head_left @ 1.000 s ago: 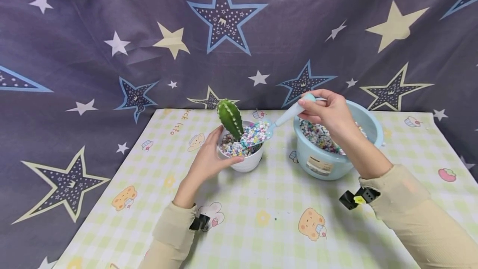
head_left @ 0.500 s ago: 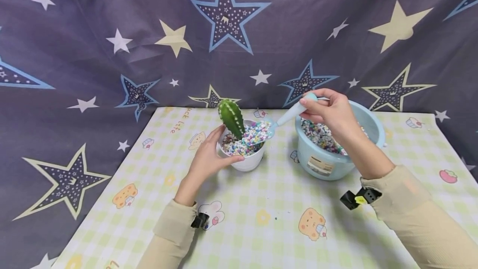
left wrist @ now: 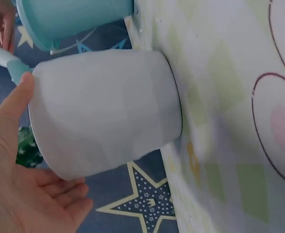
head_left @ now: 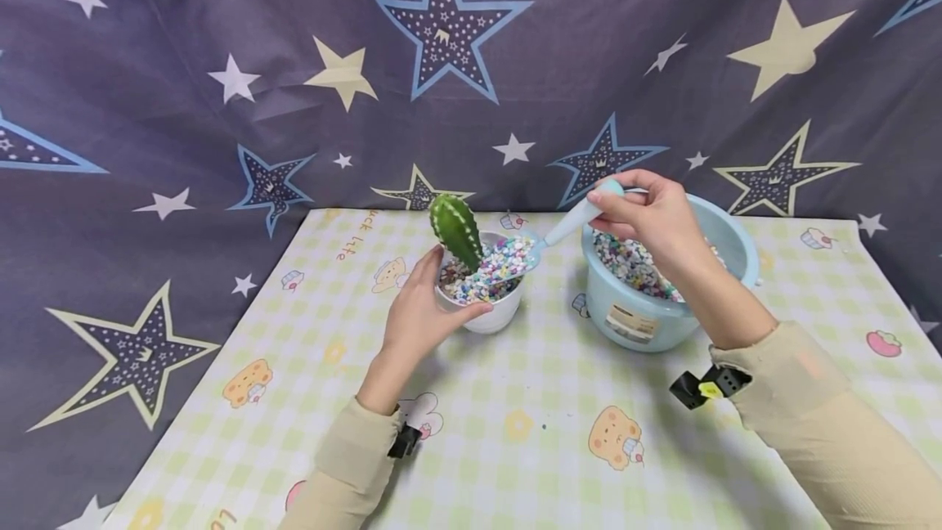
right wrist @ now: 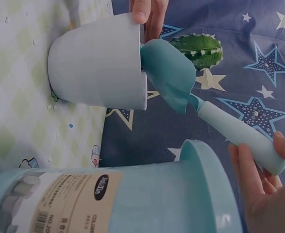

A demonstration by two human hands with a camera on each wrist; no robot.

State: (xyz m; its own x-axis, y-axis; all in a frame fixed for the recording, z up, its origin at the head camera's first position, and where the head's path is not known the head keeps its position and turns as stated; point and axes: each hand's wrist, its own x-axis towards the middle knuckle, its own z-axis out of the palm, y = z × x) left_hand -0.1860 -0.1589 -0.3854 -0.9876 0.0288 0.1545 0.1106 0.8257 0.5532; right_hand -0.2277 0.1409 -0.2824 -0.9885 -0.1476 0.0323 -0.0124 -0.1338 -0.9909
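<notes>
In the head view, a white flower pot (head_left: 491, 317) holds a green cactus (head_left: 455, 229) that leans left among colourful pebbles. My left hand (head_left: 425, 307) grips this pot by its rim, thumb at the near side and fingers round the left. The thumb (left wrist: 22, 92) shows on the rim in the left wrist view. My right hand (head_left: 655, 219) holds a light blue hand trowel (head_left: 570, 223) by the end of its handle. Its blade, loaded with pastel pebbles (head_left: 508, 258), slopes down over the pot's right rim beside the cactus. The right wrist view shows the underside of the blade (right wrist: 169, 73).
A light blue bucket (head_left: 640, 325) with a paper label stands right of the pot, partly filled with similar pebbles (head_left: 633, 268). My right forearm passes over its near rim. A checked tablecloth (head_left: 515, 464) covers the table, and a star-patterned curtain (head_left: 515, 64) hangs behind.
My left hand and forearm have shifted slightly right, the thumb reaching further along the rim. The trowel stays over the pot, its pebbles lying a little lower towards the cactus.
</notes>
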